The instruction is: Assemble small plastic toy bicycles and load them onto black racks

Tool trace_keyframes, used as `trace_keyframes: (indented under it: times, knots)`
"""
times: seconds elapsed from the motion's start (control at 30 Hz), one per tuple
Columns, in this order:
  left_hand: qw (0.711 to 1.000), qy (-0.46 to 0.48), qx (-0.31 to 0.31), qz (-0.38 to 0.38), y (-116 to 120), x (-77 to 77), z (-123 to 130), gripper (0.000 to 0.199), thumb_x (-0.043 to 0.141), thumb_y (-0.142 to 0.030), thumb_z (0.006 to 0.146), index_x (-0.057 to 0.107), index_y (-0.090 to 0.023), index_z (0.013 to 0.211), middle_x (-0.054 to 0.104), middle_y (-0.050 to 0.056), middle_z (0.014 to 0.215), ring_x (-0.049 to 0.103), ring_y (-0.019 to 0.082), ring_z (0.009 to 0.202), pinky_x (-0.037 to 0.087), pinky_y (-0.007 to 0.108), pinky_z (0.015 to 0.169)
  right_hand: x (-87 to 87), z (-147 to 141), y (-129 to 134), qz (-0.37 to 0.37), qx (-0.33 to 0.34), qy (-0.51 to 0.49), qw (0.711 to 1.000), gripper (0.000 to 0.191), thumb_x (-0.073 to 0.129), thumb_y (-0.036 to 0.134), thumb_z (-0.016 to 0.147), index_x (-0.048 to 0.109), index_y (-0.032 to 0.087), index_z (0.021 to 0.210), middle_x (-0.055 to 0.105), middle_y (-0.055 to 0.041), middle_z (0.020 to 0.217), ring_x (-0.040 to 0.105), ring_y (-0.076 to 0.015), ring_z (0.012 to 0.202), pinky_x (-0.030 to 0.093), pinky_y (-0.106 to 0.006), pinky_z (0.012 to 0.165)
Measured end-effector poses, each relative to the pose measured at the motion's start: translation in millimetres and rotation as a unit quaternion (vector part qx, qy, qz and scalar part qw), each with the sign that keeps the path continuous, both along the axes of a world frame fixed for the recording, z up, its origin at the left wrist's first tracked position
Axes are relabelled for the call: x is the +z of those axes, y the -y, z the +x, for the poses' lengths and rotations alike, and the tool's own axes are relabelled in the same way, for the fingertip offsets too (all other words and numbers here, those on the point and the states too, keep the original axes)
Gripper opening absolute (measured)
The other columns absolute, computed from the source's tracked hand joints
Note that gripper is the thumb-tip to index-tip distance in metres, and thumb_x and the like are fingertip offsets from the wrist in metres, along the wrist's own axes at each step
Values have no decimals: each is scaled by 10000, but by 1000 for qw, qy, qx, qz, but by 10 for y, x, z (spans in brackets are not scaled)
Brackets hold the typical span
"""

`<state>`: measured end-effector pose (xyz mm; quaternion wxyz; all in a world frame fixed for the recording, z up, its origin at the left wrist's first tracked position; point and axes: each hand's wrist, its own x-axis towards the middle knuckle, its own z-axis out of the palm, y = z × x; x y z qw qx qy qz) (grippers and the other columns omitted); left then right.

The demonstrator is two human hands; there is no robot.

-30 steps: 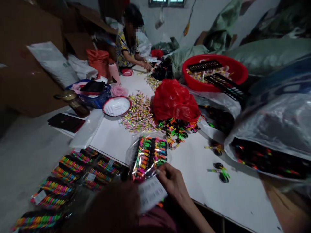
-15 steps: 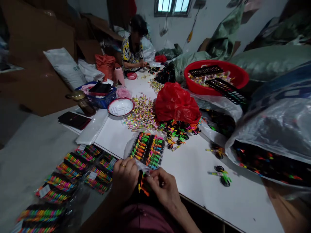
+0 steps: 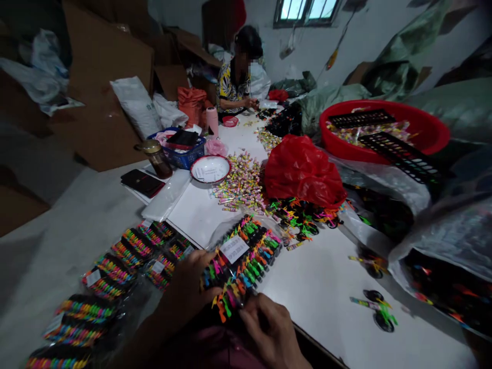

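1. The left hand [image 3: 192, 282] gripped the left side of a clear bag of toy bicycles [image 3: 255, 261], fingers on top and thumb by the near edge.
2. The right hand [image 3: 271, 325] was at the bag's near end with its fingers curled; in that dark patch I could not tell whether they pinched the film or only pressed against it.
3. The bag lay tilted over the near edge of the white table [image 3: 330, 292], with colourful toys in rows and a printed white label [image 3: 233, 248] showing on top.
4. Judging by this, the filling and labelling of this bag looked done, while its near end did not show as closed.
5. On the left lay several packed bags [image 3: 132, 248], some with labels showing, seemingly finished.
6. Much looked left: loose toy bicycles [image 3: 302, 223] lay beside the red plastic bag [image 3: 303, 171], next to a heap of small printed tubes [image 3: 242, 182].
7. White slips [image 3: 209, 173] sat in the red-rimmed bowl [image 3: 210, 182], near a stack of flat clear sleeves [image 3: 167, 197].
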<state>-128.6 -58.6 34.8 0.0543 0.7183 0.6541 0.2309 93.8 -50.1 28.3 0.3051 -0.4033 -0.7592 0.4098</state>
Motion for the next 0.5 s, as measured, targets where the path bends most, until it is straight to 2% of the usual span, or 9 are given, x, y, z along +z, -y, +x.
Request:
trace_keyframes:
  times: [0.07,0.13,0.23,0.3,0.37,0.4,0.43,0.47,0.5]
  knots:
    - [999,26,-32,-1,35,15,-94,568,646,-437,749,504,-186,1238,555,119,1215,523,268,1129,447,400,928,10,28,-11,-41,-20,6,999,246,545,345,866,562,180,685,439,50,514,389,-81,476,310,-184,466]
    - [998,34,-44,1,-8,5,-129,439,609,-355,791,544,-189,1191,565,113,1200,539,248,1105,457,385,919,17,25,-12,-50,-9,3,999,264,542,367,865,568,181,679,452,43,520,393,-86,481,316,-189,468]
    - [999,16,-42,7,-114,-79,-111,185,504,-197,852,637,-181,979,658,76,965,610,202,920,485,343,822,28,3,11,-31,32,4,999,268,527,367,870,563,181,681,509,23,566,437,-91,508,346,-192,498]
    - [999,21,-22,14,-165,-136,-106,198,452,-156,878,646,-176,846,674,47,798,628,176,790,487,302,749,75,-10,-10,-32,34,16,999,286,517,381,874,552,181,672,530,17,567,453,-94,507,357,-191,493]
    - [998,50,-9,25,-229,-90,-129,207,448,-164,888,642,-171,814,681,34,743,636,155,728,479,259,697,225,-21,-129,-40,19,31,999,327,502,417,879,543,185,652,543,13,547,467,-99,495,363,-192,469]
    - [997,65,-9,28,-280,7,-152,198,456,-178,891,641,-168,821,685,27,734,639,142,706,473,238,673,355,-19,-237,-33,16,36,999,352,494,442,880,545,188,640,552,8,540,476,-103,490,367,-195,459]
    - [997,71,-18,36,-347,167,-180,191,464,-196,892,642,-163,829,687,21,729,642,134,690,467,224,659,520,-5,-378,-13,13,37,999,372,493,466,876,553,192,631,562,1,539,487,-108,488,372,-202,451]
    - [997,59,-30,32,-427,394,-213,196,476,-237,896,644,-159,833,671,4,679,631,120,635,455,211,622,715,28,-544,19,12,37,999,382,499,488,869,574,196,635,573,-8,543,499,-115,492,381,-211,452]
    - [997,46,-46,33,-513,684,-252,215,467,-258,904,646,-153,849,661,-10,664,626,105,614,440,194,596,925,87,-724,66,3,37,997,384,526,513,848,591,201,635,579,-17,548,503,-121,493,384,-223,451]
